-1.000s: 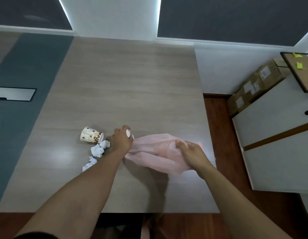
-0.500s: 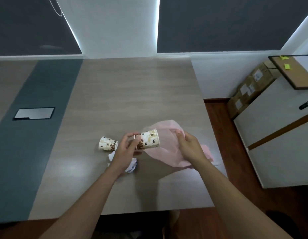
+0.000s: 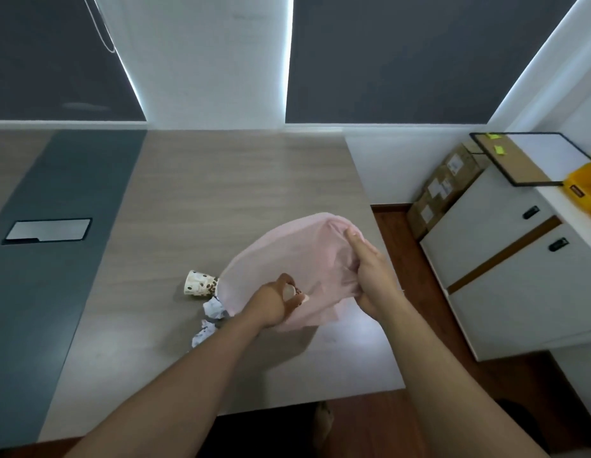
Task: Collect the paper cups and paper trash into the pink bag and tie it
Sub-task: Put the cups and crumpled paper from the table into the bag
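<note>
The pink bag [image 3: 287, 256] is lifted off the wooden table [image 3: 221, 193], its mouth held up and open by my right hand [image 3: 370, 272], which grips the rim. My left hand [image 3: 274, 302] is at the bag's mouth, closed around a spotted paper cup [image 3: 295, 292] that is mostly hidden by my fingers and the bag. A second spotted paper cup [image 3: 199, 283] lies on its side on the table just left of the bag. Two crumpled white paper balls [image 3: 214, 307] [image 3: 203, 335] lie below that cup, beside my left forearm.
A dark grey strip with a metal cable hatch [image 3: 47, 229] runs along the table's left. Right of the table stand a white cabinet [image 3: 505, 276], cardboard boxes [image 3: 442, 183], a cork board [image 3: 519, 160] and a yellow item [image 3: 585, 186]. The table's near edge is below my arms.
My right hand has raised the bag and spread its mouth wider. My left hand has carried the cup rightwards into the bag's opening. The view has tilted upwards.
</note>
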